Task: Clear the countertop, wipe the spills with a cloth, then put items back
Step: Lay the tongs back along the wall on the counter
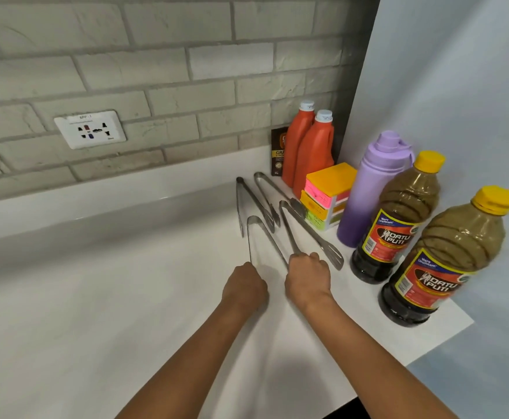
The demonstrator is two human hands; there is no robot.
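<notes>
my left hand [245, 285] – curled on one arm of tongs [264, 237] | my right hand [307, 276] – gripping second tongs [307, 228] | both on worktop [126, 297] near right edge, beside bottles [398, 219]

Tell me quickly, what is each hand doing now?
Left hand: curled around the near tongs, gripping them.
Right hand: curled around the right tongs, gripping them.

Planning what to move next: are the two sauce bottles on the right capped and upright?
Yes. The nearer sauce bottle and the farther sauce bottle stand upright on the counter, yellow caps on.
</notes>
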